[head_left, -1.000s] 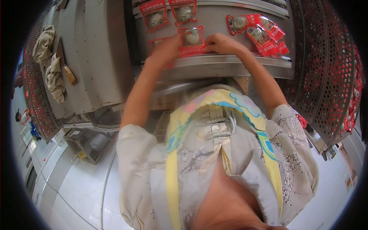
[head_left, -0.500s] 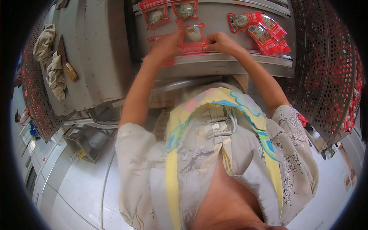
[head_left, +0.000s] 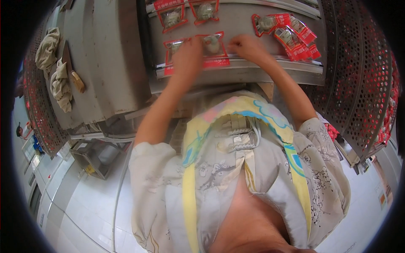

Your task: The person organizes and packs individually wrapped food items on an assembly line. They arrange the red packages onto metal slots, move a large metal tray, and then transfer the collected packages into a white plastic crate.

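Currently the left hand (head_left: 187,57) and right hand (head_left: 247,45) press flat, ungripping, on red packets (head_left: 211,50) near the conveyor lip (head_left: 236,67); a careless nudge could tip one over it.

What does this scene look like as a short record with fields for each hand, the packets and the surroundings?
left hand: flat on a red-edged packet on the grey conveyor
right hand: at the edge of the middle packet
other packets: two above, a heap to the right
surroundings: perforated metal guard at right, rags at left
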{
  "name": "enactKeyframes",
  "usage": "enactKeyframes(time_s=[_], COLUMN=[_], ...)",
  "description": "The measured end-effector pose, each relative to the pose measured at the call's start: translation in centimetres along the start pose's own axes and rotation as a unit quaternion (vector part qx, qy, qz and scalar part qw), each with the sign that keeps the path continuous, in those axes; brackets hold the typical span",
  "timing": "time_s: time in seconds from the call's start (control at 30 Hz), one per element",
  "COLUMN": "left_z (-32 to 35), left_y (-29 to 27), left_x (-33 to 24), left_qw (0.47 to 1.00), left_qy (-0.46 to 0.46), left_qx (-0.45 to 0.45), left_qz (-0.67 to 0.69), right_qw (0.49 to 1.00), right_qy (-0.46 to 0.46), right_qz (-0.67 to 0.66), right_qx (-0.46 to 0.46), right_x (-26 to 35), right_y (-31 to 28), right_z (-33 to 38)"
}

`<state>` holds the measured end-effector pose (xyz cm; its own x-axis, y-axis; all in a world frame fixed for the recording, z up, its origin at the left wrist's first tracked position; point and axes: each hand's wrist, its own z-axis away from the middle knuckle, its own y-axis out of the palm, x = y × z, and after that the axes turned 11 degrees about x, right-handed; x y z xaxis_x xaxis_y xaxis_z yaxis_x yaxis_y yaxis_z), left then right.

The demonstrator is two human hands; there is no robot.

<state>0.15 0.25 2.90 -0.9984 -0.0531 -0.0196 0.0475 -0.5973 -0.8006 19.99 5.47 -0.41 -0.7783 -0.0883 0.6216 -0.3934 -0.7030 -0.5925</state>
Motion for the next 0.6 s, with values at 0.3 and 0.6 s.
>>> enactKeyframes(time_s=[0.3,0.6], left_z=[2.1,0.3], left_y=[2.8,1.2], left_x=[1.2,-6.1], left_qw=[0.924,0.850], left_qy=[0.341,0.241], left_qx=[-0.166,0.028], left_qz=[0.048,0.468], right_qw=[0.813,0.955], right_qy=[0.025,0.021], right_qz=[0.377,0.039], right_qx=[-0.442,-0.293], right_x=[-5.3,-1.6], right_y=[-9.9,-5.5], right_z=[1.5,2.1])
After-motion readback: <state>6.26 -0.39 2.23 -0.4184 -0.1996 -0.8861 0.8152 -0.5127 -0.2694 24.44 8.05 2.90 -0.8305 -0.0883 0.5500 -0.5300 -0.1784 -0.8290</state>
